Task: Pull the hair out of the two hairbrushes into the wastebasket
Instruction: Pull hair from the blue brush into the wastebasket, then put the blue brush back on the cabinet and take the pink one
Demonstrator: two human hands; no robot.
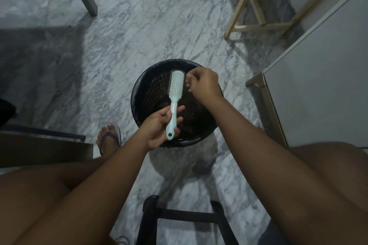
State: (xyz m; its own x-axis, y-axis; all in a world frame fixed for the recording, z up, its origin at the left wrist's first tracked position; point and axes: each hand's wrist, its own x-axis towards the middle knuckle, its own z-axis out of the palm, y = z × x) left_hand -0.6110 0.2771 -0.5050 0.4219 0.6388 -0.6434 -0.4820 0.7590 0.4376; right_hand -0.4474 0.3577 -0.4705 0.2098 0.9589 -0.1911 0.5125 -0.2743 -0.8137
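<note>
My left hand (157, 131) grips the pale blue hairbrush (174, 97) by its handle above the black wastebasket (139, 93). My right hand (205, 85), fingertips pinched beside the bristles, possibly holds hair strands; too fine to confirm.

One hairbrush (176, 93), one wastebasket (139, 103), two hands, one sandalled foot (108, 138).

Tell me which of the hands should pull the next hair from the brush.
Right. The right hand is free, fingers pinched beside the bristles of the hairbrush, over the wastebasket. The left hand is occupied gripping the handle.
</note>
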